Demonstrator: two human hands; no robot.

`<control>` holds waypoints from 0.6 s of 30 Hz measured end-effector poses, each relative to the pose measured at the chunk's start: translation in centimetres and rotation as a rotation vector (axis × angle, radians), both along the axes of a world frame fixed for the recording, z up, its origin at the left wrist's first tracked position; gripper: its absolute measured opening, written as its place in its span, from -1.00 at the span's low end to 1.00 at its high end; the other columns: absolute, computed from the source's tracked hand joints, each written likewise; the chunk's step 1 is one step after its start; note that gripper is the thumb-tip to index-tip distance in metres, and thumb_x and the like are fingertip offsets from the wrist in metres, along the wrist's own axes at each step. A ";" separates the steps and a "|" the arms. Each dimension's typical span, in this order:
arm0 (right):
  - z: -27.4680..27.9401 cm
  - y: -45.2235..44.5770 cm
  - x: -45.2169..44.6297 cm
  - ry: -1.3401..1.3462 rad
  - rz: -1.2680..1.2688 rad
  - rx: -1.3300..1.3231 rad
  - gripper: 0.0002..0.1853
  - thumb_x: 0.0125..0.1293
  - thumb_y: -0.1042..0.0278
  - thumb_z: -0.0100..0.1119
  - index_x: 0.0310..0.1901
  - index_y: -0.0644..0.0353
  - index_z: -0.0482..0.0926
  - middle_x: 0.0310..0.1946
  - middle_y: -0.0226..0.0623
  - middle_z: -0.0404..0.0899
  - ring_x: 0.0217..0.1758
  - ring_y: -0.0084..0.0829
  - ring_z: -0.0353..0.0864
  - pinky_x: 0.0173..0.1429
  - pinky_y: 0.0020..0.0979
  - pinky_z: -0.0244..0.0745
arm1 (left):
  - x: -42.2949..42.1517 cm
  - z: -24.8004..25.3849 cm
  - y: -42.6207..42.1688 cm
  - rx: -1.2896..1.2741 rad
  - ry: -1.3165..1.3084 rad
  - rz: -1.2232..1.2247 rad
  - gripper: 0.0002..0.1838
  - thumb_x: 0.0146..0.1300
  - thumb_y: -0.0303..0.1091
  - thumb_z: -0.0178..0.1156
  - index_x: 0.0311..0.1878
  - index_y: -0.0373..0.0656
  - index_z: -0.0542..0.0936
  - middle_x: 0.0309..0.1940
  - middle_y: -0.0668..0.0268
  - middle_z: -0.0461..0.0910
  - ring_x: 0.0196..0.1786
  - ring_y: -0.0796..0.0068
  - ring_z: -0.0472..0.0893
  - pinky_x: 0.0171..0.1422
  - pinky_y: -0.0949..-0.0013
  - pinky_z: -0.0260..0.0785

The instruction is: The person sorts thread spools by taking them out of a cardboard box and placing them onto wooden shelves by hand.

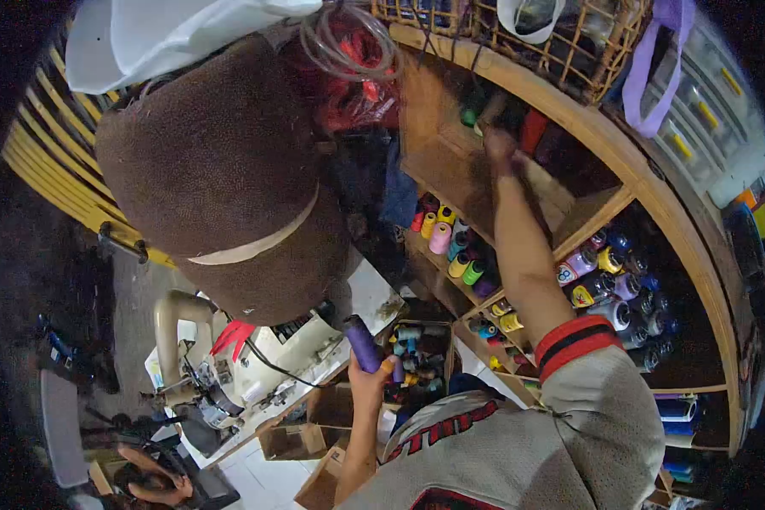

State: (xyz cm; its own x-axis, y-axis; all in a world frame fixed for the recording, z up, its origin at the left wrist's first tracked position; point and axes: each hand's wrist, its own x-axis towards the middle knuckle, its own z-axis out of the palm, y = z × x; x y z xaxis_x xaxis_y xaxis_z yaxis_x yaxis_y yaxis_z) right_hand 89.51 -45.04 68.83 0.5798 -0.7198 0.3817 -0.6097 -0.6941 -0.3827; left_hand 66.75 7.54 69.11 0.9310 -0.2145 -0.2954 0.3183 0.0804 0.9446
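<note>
My left hand (368,376) is closed around a purple cone of thread (364,344), held tilted in front of my body. Close to that hand, another purple thread cone (397,369) shows partly behind the thumb. My right hand (500,146) reaches deep into an upper compartment of the wooden shelf (450,161). Its fingers are dark and blurred, so what they hold, if anything, cannot be made out. A small green item (469,117) lies near those fingers, and a red item (533,130) stands to their right.
Colored thread cones (440,237) fill a lower compartment, beside several labelled containers (593,291). A sewing machine (208,387) stands on a white table to the left. Large brown fabric rolls (217,170) block the upper left. Below sits an open box of spools (421,348).
</note>
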 end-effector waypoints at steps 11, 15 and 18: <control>3.9 28.3 -23.4 -0.563 0.302 0.723 -0.56 0.18 0.15 0.24 -0.07 0.36 0.49 -0.23 -0.25 0.57 -0.14 -0.47 0.48 0.00 -0.41 0.37 | 12.6 5.8 -10.0 -0.022 -0.560 -0.379 -0.25 0.12 -0.27 0.27 0.30 -0.24 0.13 0.09 0.12 0.39 0.10 0.30 0.41 0.21 0.36 0.21; 3.4 30.9 -31.3 -0.415 0.340 1.014 -0.58 0.18 0.18 0.23 -0.05 0.33 0.48 -0.25 -0.22 0.57 -0.19 -0.52 0.49 -0.04 -0.45 0.37 | 18.7 9.3 -22.3 0.174 -1.140 -0.209 -0.32 0.01 -0.31 0.37 0.18 -0.33 0.31 0.00 0.10 0.48 0.03 0.29 0.49 0.20 0.34 0.26; 1.7 30.8 -35.2 -0.259 0.411 0.897 -0.60 0.19 0.21 0.22 -0.03 0.31 0.49 -0.28 -0.32 0.59 -0.20 -0.56 0.52 -0.10 -0.46 0.43 | 20.7 9.2 -31.4 -0.081 -0.875 -0.313 -0.38 -0.06 -0.32 0.40 0.08 -0.32 0.40 -0.14 0.04 0.54 -0.06 0.16 0.53 0.11 0.28 0.32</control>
State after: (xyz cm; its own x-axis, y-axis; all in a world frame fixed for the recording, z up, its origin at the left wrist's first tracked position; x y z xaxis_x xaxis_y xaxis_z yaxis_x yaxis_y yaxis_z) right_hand 54.29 -14.21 70.55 0.8226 -0.5663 -0.0518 -0.2137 -0.2234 -0.9510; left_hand 87.42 -23.90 78.26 0.7117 -0.4825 0.5105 -0.4855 0.1873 0.8539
